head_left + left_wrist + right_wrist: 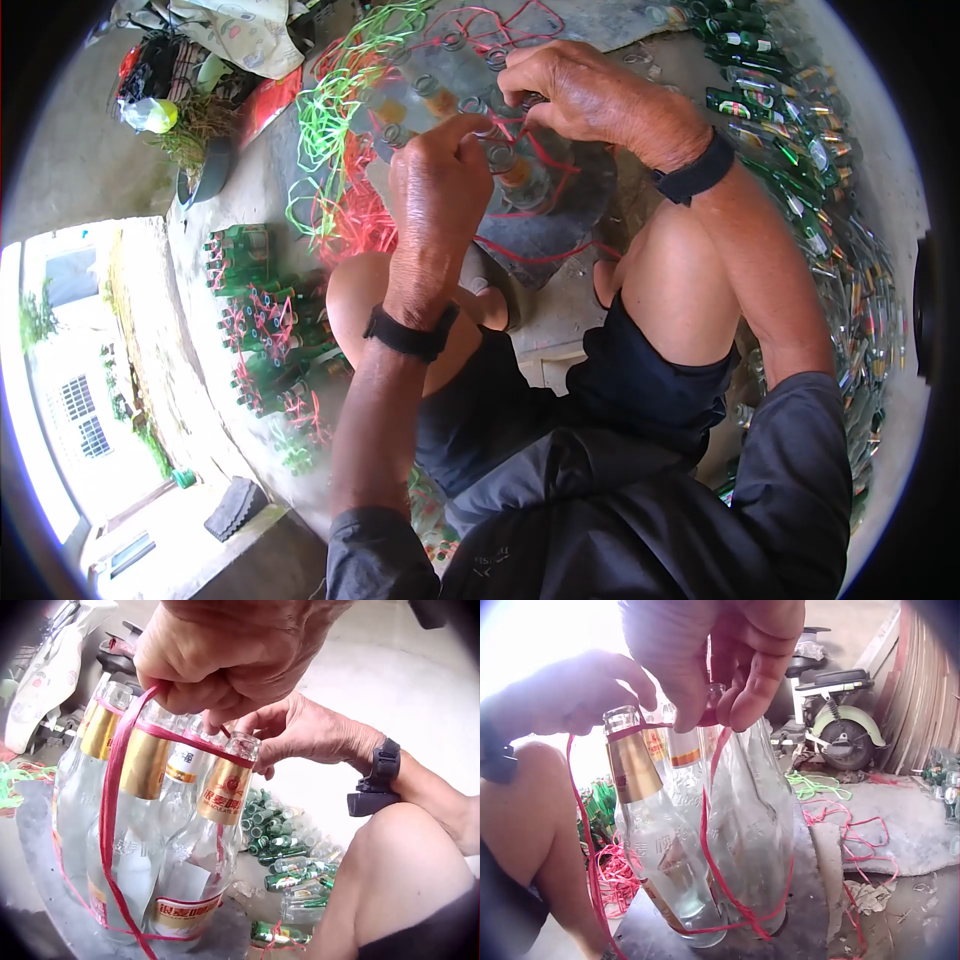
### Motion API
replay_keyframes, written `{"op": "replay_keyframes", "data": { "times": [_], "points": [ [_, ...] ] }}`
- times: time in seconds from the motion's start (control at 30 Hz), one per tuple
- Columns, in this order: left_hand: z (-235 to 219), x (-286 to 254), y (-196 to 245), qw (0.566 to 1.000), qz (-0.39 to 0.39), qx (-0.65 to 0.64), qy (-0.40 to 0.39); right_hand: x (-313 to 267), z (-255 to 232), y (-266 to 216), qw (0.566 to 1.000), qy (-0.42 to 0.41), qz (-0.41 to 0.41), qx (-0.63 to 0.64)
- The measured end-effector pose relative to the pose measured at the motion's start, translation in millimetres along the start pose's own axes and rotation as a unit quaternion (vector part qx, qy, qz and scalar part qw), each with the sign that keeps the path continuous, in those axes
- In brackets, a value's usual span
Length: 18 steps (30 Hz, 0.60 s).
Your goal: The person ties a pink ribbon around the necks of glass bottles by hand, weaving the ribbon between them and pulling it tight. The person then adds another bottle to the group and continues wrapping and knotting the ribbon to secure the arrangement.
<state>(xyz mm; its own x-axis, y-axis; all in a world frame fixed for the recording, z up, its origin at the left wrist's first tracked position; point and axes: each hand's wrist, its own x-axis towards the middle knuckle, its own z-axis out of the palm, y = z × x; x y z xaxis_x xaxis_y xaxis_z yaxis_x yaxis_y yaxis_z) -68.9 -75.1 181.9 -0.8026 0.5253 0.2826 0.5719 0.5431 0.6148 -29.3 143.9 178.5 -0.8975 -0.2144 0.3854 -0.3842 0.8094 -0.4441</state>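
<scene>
Clear glass bottles (124,840) with gold neck labels stand upright in a tight bunch on a grey slab (45,862). Red plastic strap (112,802) loops round their necks and lower bodies and crosses near the base. Curled over the bottle tops, my left hand (437,195) (232,656) grips the strap. Opposite it, my right hand (610,100) (716,656) pinches red strap between thumb and fingers at a bottle neck. The left hand's fingertips are partly hidden in the head view.
Green and red strap (335,130) lies heaped left of the slab. Green bottles (240,260) stand at left, some with red strap. Many loose bottles (800,150) are piled along the right wall. A scooter (844,724) stands behind. Both knees flank the slab's near side.
</scene>
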Motion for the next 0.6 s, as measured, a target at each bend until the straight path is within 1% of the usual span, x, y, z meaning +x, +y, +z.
{"op": "replay_keyframes", "data": {
  "times": [0.13,0.2,0.33,0.4,0.53,0.6],
  "points": [
    [4,-8,4,1.000,0.006,0.016,0.013,1,-3,-3,1.000,-0.022,0.011,-0.013],
    [6,-10,3,0.997,0.034,0.067,0.021,2,-3,-1,0.999,-0.029,0.014,-0.014],
    [5,-13,4,0.994,0.039,0.097,0.016,5,-6,-5,1.000,-0.022,0.002,-0.008],
    [4,-12,2,0.990,0.068,0.119,0.023,7,-8,-9,0.998,-0.049,0.037,-0.022],
    [2,-11,1,0.992,0.054,0.113,0.007,9,-5,-8,0.999,-0.038,0.026,-0.029],
    [0,-9,-1,0.997,0.046,0.066,0.004,9,-4,-6,0.999,-0.039,0.028,-0.021]
  ]
}}
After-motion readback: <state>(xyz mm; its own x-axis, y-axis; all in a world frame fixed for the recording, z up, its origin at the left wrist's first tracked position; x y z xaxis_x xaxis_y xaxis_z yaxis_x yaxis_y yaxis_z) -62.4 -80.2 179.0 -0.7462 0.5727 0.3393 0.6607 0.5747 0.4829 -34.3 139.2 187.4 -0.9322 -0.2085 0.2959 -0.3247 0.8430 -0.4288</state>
